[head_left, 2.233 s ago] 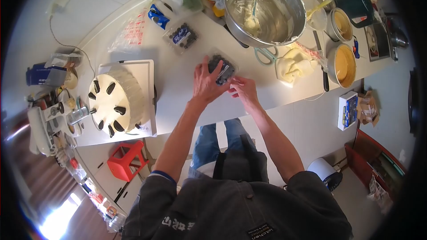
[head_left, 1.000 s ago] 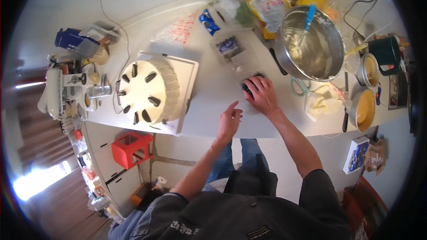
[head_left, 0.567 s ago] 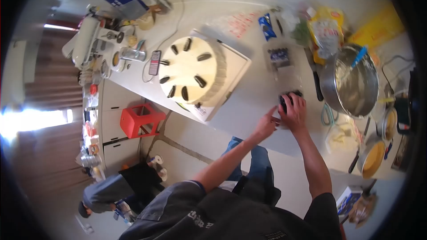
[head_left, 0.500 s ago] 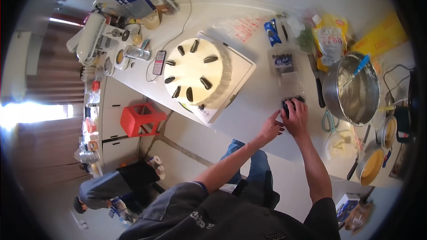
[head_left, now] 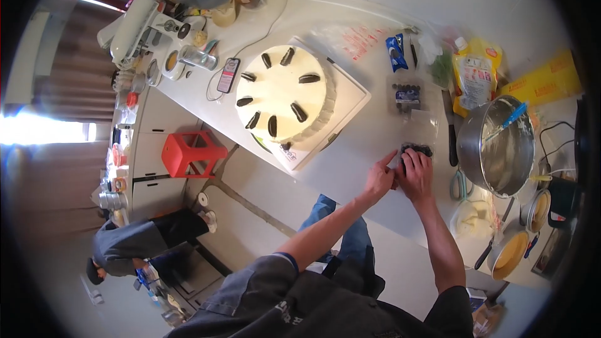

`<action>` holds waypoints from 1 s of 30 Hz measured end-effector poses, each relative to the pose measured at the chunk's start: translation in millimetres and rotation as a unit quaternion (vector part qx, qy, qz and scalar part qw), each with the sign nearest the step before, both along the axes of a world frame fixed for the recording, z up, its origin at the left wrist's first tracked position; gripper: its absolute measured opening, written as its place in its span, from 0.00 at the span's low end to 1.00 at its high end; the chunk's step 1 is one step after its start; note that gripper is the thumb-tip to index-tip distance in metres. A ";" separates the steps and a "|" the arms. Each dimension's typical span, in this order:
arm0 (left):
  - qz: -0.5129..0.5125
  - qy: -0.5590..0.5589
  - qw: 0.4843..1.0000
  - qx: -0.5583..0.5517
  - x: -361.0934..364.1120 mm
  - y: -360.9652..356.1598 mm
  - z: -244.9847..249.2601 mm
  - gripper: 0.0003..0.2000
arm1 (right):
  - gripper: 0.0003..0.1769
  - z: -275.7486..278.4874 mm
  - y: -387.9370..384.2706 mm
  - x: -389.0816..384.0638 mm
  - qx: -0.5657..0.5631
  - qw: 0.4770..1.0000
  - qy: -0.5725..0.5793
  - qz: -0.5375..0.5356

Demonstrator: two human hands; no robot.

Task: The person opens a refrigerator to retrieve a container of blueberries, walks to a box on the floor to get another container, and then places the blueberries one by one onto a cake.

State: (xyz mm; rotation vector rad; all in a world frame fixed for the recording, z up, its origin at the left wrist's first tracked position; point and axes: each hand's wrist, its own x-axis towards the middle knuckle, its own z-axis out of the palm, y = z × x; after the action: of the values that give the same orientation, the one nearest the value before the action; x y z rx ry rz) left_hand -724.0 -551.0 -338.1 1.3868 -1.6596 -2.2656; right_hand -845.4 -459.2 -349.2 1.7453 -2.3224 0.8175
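Observation:
My right hand [head_left: 416,175] is curled over a clear plastic box of dark berries [head_left: 421,148] that look like blueberries. Its fingers press in among them, and what lies under the fingertips is hidden. Close beside it, almost touching, is my left hand [head_left: 378,179], index finger stretched toward the box; its other fingers are partly hidden. A second clear box of berries [head_left: 408,95] with a blue label lies farther back. To the left, a round cream-covered cake [head_left: 283,97] on a white board [head_left: 350,94] carries a ring of dark cookie pieces [head_left: 309,79].
On the right are a black-handled knife [head_left: 452,141], scissors [head_left: 462,184], a large metal bowl [head_left: 496,150] with a blue spatula, and pans. A phone [head_left: 228,76] lies left of the cake. A red stool [head_left: 193,153] and another person [head_left: 147,241] are at lower left.
The view has shifted slightly, so the cake and counter sit differently in it. My left hand has drawn closer to the right hand, which stays on the berries. The other person has moved slightly.

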 end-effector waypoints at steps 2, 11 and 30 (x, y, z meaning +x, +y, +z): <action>-0.002 -0.003 1.000 -0.011 2.9 -0.5 -1.2 0.32 | 0.12 0.5 2.5 -3.6 0.006 1.000 0.010 0.008; -0.007 0.013 0.993 -0.120 -0.3 6.3 -22.7 0.32 | 0.06 9.8 2.0 -11.5 0.014 0.999 -0.001 0.033; -0.008 0.025 0.991 -0.134 3.3 8.6 -25.8 0.30 | 0.08 6.2 9.8 -32.8 0.010 0.985 0.008 0.174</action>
State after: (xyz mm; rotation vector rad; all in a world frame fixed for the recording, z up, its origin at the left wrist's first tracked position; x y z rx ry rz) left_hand -720.6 -542.4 -363.9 1.2499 -1.8788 -1.9736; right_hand -878.2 -449.4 -343.0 2.1962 -2.0491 0.8238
